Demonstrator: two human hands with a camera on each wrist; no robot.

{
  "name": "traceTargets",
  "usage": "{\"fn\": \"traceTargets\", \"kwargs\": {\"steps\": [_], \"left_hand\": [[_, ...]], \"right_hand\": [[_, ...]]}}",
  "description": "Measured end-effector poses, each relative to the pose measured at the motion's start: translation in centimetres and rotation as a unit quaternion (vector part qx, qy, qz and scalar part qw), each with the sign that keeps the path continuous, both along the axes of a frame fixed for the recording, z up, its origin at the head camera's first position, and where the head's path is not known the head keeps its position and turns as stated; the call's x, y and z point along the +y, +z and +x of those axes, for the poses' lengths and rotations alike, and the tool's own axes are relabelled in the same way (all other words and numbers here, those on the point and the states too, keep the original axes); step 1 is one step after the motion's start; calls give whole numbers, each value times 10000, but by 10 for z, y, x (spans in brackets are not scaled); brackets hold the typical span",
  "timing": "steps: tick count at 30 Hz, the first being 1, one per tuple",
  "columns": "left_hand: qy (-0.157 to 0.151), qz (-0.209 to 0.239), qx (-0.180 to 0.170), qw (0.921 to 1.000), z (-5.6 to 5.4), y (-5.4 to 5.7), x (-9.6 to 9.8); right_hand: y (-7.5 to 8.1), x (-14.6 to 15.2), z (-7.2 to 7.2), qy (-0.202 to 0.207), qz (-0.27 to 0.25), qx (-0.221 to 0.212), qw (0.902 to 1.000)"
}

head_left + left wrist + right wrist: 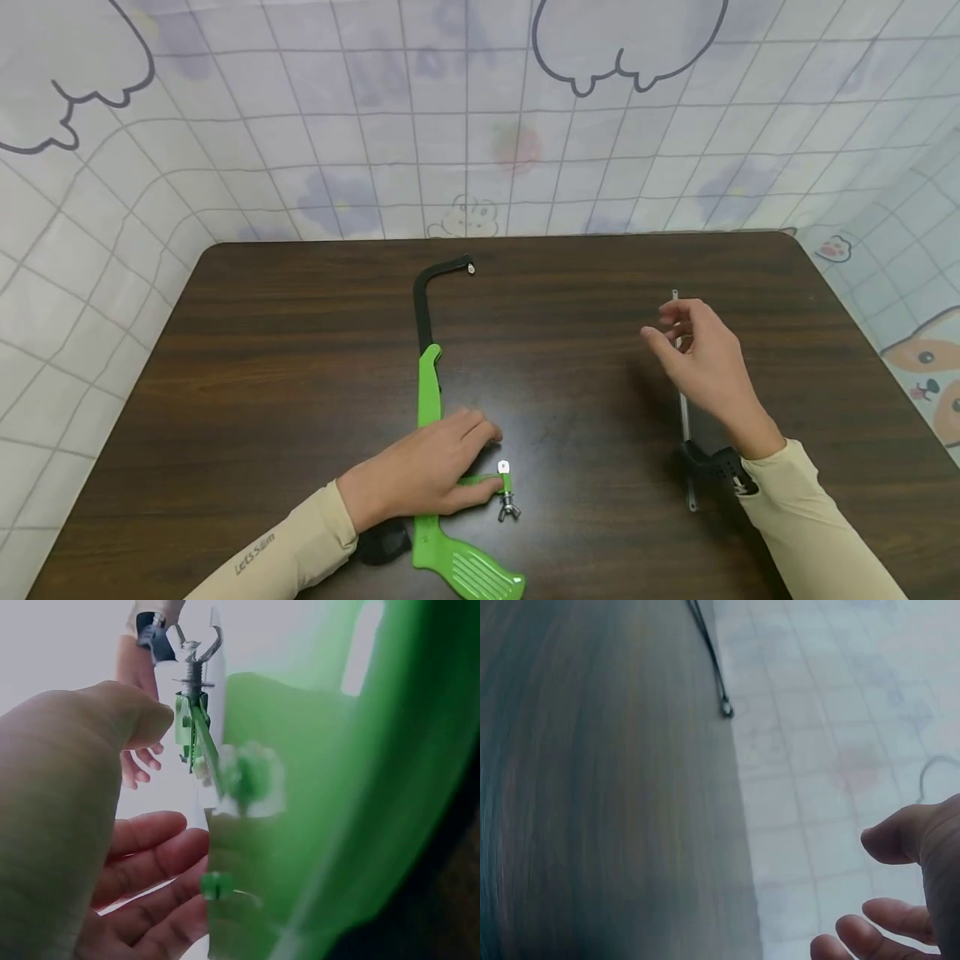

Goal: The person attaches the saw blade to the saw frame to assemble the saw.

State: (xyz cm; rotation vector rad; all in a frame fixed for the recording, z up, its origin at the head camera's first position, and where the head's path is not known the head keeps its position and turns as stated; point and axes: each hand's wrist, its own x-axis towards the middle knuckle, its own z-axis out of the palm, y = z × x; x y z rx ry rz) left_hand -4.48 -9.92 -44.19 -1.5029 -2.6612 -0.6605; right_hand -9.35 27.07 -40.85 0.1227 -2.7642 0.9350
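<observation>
A green hacksaw frame (pixel 429 400) with a black front arm (pixel 422 312) lies lengthwise on the dark wooden table. My left hand (pixel 431 467) reaches across its green part, fingers loosely bent and apart. In the left wrist view the thumb (pixel 142 716) is right by the blade mount, below a metal wing nut (pixel 196 651). On the right lies a thin saw blade (pixel 684 417), partly hidden by my right hand (pixel 705 362). That hand hovers over the blade's far half, thumb and fingers spread, and holds nothing.
The hacksaw's green handle (pixel 480 571) points toward the table's near edge. A tiled-pattern cloth (pixel 465 150) hangs behind the wooden table (pixel 300 333) and along both sides. Black straps sit at both wrists, the right one (pixel 712 467) overlapping the blade's near part.
</observation>
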Motion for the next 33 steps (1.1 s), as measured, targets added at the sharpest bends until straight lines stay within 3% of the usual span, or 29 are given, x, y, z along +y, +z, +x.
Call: {"fn": "traceTargets", "kwargs": {"steps": [5,13,19,23,28,33], "left_hand": [[-57,-1,-228,9997,3,-1,2],[-108,-195,-987,9949,8,1,2],[31,-248,-1011,9946,11,1,2],[55,-180,-924,9955,14,3,2],[111,-296,-1061,9939,16,5,1],[147,-391,-1161,9924,18,8,-1]], "right_hand": [[-7,16,-4,-194,69,-268,9994],[-12,34,-12,-332,458,-886,9945],[-15,44,-16,-453,800,-1436,9854],[-8,48,-14,-387,1009,-1977,9743],[5,45,-13,-273,1120,-2839,9519],[12,36,-10,-193,1298,-3127,9408]]}}
